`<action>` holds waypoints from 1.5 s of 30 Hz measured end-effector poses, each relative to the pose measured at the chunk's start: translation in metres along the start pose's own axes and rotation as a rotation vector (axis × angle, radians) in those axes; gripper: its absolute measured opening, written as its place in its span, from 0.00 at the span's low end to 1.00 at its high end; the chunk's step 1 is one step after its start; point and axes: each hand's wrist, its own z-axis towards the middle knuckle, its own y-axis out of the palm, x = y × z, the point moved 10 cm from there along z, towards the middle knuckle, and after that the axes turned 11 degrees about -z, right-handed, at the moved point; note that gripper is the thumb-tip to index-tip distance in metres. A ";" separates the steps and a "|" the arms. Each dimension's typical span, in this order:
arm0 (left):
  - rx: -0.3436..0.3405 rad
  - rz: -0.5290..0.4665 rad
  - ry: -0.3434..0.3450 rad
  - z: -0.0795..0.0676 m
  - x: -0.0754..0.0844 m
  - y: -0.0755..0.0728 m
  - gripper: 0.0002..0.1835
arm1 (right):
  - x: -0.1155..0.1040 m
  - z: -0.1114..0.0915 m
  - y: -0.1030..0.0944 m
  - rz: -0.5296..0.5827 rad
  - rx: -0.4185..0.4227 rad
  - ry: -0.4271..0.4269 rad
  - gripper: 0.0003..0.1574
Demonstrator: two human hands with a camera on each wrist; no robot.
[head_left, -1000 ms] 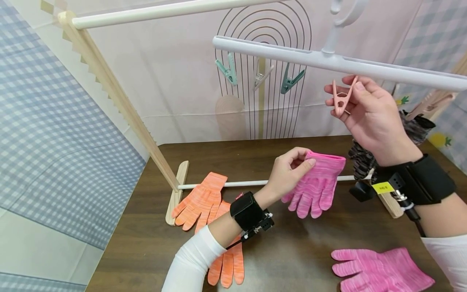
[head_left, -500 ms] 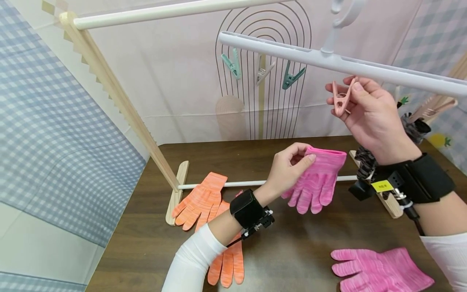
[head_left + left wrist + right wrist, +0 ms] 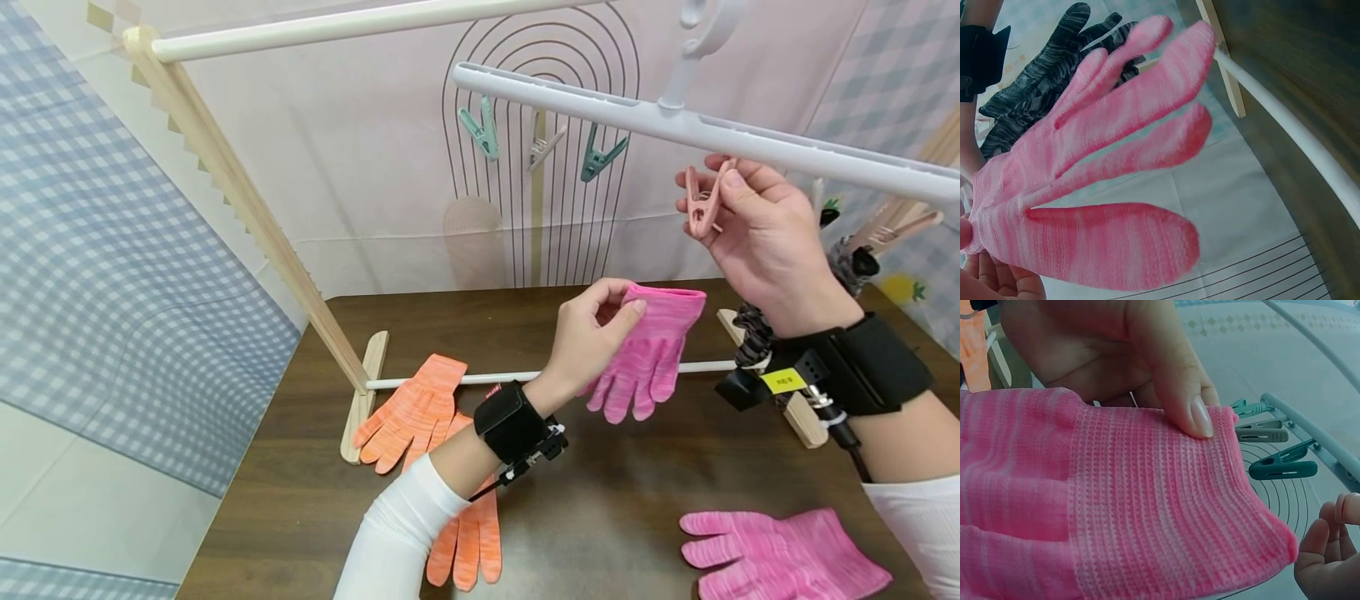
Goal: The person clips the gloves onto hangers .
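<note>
Right grip (image 3: 771, 237) higher than left grip (image 3: 588, 337)

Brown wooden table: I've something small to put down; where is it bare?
The table is bare between the two orange knitted gloves and the lying pink knitted glove, and left of the orange pair. Crowded: around that pair and the pale wooden foot.

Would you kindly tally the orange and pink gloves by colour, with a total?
Orange gloves: 2, lying on the table
Pink gloves: 2, one held by the left hand, one on the table
Total: 4
</note>
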 end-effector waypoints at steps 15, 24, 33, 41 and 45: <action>0.026 0.089 0.030 0.014 0.016 -0.003 0.10 | -0.003 0.001 -0.001 -0.038 0.026 -0.045 0.12; 0.053 0.172 0.059 0.021 0.029 -0.003 0.09 | -0.005 0.001 0.001 -0.013 0.006 -0.109 0.15; 0.047 0.196 0.078 0.024 0.038 0.000 0.09 | -0.007 0.001 0.001 -0.041 0.016 -0.141 0.16; 0.056 0.198 0.080 0.026 0.043 0.000 0.09 | -0.008 -0.001 -0.005 -0.044 0.108 -0.151 0.09; 0.062 0.211 0.082 0.027 0.045 0.000 0.10 | -0.009 -0.001 -0.004 -0.048 0.122 -0.180 0.03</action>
